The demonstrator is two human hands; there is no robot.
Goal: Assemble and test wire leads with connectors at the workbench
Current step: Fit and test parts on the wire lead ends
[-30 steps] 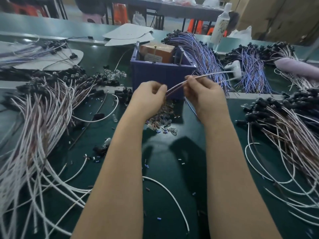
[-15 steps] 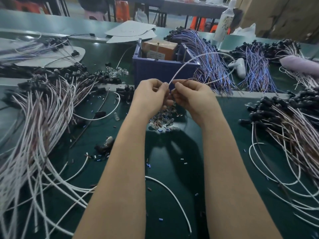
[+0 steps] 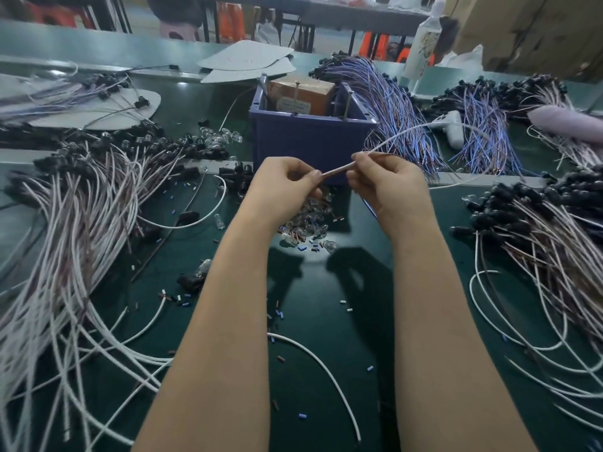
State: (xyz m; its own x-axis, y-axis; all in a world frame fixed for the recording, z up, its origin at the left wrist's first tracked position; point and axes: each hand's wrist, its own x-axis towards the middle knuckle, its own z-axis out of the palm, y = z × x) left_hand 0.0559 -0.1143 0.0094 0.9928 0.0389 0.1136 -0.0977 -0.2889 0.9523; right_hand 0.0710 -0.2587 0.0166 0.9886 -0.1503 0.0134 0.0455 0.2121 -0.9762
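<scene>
- The left hand point(image 3: 287, 187) sits at the centre of the frame, its fingers point(image 3: 311, 177) curled and pinching the near end of a thin wire lead point(image 3: 337, 170).
- The right hand point(image 3: 388, 187) is just to the right, fingers curled round the same lead a little farther along. The hands are close but apart.
- Past the right hand, the lead arches toward the upper right, over the blue-and-purple wires point(image 3: 391, 102).
- A blue bin point(image 3: 310, 145) stands just behind the hands on the green tabletop point(image 3: 326, 298).
- Small clear parts point(image 3: 308, 220) lie heaped beneath the hands.
- Bundles of pale leads with black connectors spread out at left point(image 3: 81, 216) and right point(image 3: 538, 230).
</scene>
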